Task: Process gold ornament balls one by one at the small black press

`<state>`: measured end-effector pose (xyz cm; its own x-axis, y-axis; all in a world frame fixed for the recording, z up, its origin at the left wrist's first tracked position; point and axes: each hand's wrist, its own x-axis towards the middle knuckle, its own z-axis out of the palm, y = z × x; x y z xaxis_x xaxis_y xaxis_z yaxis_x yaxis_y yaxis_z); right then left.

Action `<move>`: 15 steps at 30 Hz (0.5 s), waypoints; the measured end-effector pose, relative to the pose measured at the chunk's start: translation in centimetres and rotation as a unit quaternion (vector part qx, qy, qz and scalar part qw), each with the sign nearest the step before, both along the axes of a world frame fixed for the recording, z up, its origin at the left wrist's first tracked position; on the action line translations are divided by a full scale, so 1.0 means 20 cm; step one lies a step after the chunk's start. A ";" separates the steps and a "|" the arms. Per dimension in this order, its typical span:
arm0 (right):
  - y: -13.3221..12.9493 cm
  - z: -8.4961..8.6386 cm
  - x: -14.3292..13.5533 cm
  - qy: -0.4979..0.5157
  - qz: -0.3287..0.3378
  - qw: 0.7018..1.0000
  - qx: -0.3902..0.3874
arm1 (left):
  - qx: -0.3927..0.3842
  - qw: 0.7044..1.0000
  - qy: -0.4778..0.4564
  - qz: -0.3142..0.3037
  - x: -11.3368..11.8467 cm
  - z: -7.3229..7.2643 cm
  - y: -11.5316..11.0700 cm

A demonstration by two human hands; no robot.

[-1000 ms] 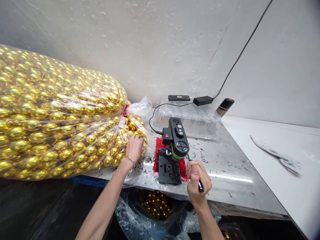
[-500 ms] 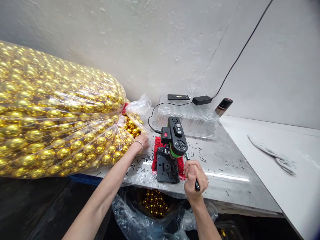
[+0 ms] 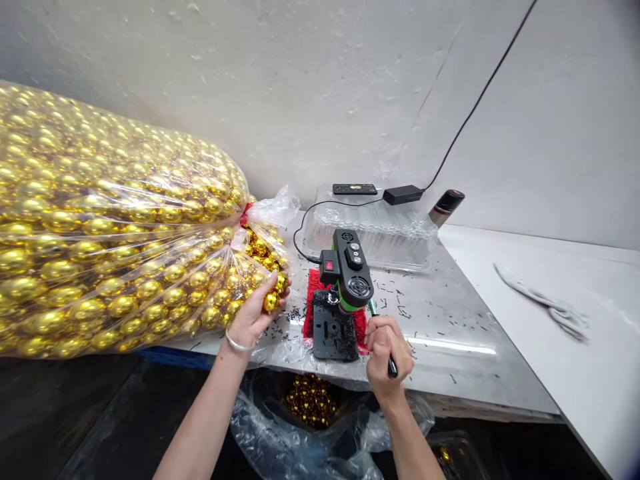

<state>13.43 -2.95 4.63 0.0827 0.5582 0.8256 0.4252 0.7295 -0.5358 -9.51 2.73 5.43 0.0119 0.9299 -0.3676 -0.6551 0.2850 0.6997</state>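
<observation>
My left hand is turned partly palm-up beside the torn opening of a big clear bag of shiny gold balls. Its curled fingers hold a few gold balls. My right hand is wrapped around a black-handled metal rod; the black end sticks out below the fist. The rod's far end reaches the side of a black device with fan grilles, a green ring and a red switch. Under the device is a slotted black base plate on a red mat.
Black shavings litter the metal tabletop. Behind the device lie a clear plastic tray, a power adapter, a remote and a spray can. Below the front edge, an open plastic-lined container holds gold balls. A glove lies right.
My left hand has drawn back toward me from the bag opening and turned palm-up, with gold balls now showing in its fingers. My right hand stays on the rod.
</observation>
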 end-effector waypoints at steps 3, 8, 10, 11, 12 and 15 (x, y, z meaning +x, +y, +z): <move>0.00 0.00 0.00 0.000 -0.001 1.000 0.000 | -0.056 0.995 -0.080 -0.017 0.10 -0.05 -0.12; 0.00 0.01 0.00 -0.017 -0.006 1.000 -0.001 | -0.096 0.992 -0.082 -0.029 0.24 -0.16 -0.16; 0.00 0.02 0.00 -0.020 -0.008 1.000 -0.002 | -0.087 0.994 -0.049 -0.047 0.26 -0.19 -0.15; -0.01 0.02 0.00 -0.020 -0.008 1.000 -0.003 | -0.079 0.995 -0.025 -0.055 0.27 -0.20 -0.15; -0.01 0.02 0.00 -0.019 -0.008 1.000 -0.004 | -0.071 0.996 -0.003 -0.058 0.28 -0.21 -0.14; -0.01 0.03 0.00 -0.025 -0.011 1.000 -0.006 | -0.061 0.994 0.074 -0.049 0.32 -0.25 -0.14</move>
<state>13.37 -3.16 5.27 0.0531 0.5659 0.8228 0.4675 0.7140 -0.5212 -3.20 0.03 0.49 0.0382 0.8752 -0.4823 -0.5128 0.4314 0.7423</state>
